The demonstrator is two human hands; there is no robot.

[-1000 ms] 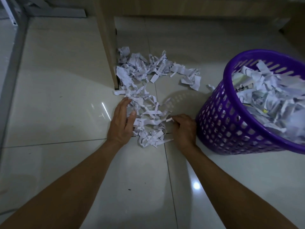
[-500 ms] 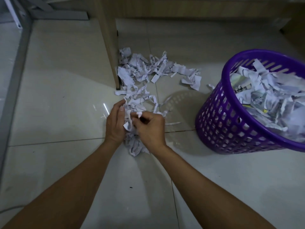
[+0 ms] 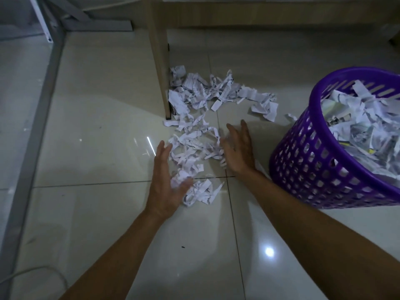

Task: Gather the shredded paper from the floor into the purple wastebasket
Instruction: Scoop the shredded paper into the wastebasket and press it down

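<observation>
White shredded paper [image 3: 194, 148] lies on the pale tiled floor in a loose trail from the wooden leg toward me. My left hand [image 3: 166, 180] rests flat against the near clump's left side, fingers spread, thumb touching shreds. My right hand [image 3: 239, 148] stands open on the clump's right side, palm facing left. Neither hand holds paper. A second patch of shredded paper [image 3: 218, 92] spreads farther back. The purple wastebasket [image 3: 303, 165], perforated and tilted toward me, stands at the right and is heaped with shreds.
A wooden furniture leg [image 3: 160, 68] stands just left of the far paper. A grey metal frame [image 3: 43, 87] runs along the left. A pale cable [image 3: 32, 272] curls at the lower left. Bare tiles lie in front of me.
My hands, pinched together over a small bunch half a second ago, have parted and opened. The right hand moved right and forward; the shreds lie spread between the palms again.
</observation>
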